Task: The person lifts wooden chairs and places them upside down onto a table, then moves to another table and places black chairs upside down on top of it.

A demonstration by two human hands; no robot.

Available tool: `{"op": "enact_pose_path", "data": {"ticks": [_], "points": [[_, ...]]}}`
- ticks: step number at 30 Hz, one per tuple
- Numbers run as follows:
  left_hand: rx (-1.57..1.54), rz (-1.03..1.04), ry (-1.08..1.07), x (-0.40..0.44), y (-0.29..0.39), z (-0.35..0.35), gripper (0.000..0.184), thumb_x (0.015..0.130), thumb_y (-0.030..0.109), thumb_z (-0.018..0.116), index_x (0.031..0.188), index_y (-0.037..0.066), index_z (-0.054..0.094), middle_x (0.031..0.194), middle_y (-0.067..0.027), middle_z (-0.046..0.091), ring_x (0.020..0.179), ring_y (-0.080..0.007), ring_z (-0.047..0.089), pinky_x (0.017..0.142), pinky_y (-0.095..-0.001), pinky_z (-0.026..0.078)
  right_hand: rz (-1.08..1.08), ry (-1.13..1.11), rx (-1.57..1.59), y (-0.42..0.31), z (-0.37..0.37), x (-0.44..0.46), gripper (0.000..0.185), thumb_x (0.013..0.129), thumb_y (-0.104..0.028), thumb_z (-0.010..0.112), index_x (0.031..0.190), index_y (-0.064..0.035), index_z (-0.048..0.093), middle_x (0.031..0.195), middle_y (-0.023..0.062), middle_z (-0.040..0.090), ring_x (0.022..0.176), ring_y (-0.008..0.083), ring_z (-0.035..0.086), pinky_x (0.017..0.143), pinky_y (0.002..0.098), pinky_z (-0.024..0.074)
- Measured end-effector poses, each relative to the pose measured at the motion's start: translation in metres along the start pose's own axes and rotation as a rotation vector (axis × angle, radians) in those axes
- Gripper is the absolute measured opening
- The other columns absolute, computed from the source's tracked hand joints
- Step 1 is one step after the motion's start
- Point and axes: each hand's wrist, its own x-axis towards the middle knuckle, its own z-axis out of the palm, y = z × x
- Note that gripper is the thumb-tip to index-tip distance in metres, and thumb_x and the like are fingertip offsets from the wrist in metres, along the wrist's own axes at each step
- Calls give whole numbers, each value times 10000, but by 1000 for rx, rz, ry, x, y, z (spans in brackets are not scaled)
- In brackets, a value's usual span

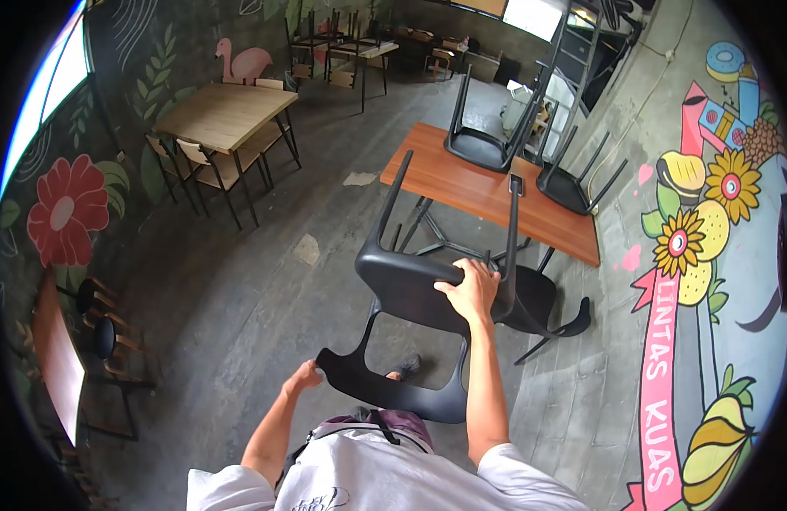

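Observation:
A black plastic chair is held tilted in front of my body, its legs pointing up and away and its backrest toward me. My left hand is closed round the left end of the backrest. On the seat's edge, near a leg, my right hand grips with the thumb on one face; its fingertips are partly hidden. Just beyond is a brown wooden table, with upturned black chairs on its top. Another black chair stands on the floor by the table's near side, partly hidden.
At the back left stands a light wooden table with chairs around it. Low at left are another table and dark round stools. A painted wall runs along the right. A metal ladder leans at the back.

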Motion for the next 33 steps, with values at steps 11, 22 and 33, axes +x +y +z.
{"op": "enact_pose_path", "data": {"ticks": [11, 22, 33], "points": [[-704, 551, 114, 65, 213, -196, 622, 1004, 565, 400, 1237, 28, 611, 1177, -97, 658, 1037, -215, 620, 911, -364, 483, 29, 93, 100, -35, -76, -29, 403, 540, -240, 897, 828, -119, 642, 797, 29, 672, 816, 242, 624, 790, 402, 403], [-1619, 579, -902, 93, 463, -261, 312, 1033, 317, 499, 802, 116, 439, 592, 86, 308, 429, -1, 293, 357, -155, 284, -79, 169, 176, 23, -83, 35, 406, 503, -228, 905, 762, -86, 627, 693, 20, 575, 703, 219, 552, 767, 351, 376], [-1476, 641, -192, 130, 568, -257, 343, 972, 266, 628, 737, 136, 414, 593, 68, 348, 452, -21, 318, 397, -205, 226, -83, -13, 347, 154, -33, 177, 442, 525, -121, 902, 854, -52, 614, 811, 61, 613, 805, 281, 570, 825, 392, 413]]}}
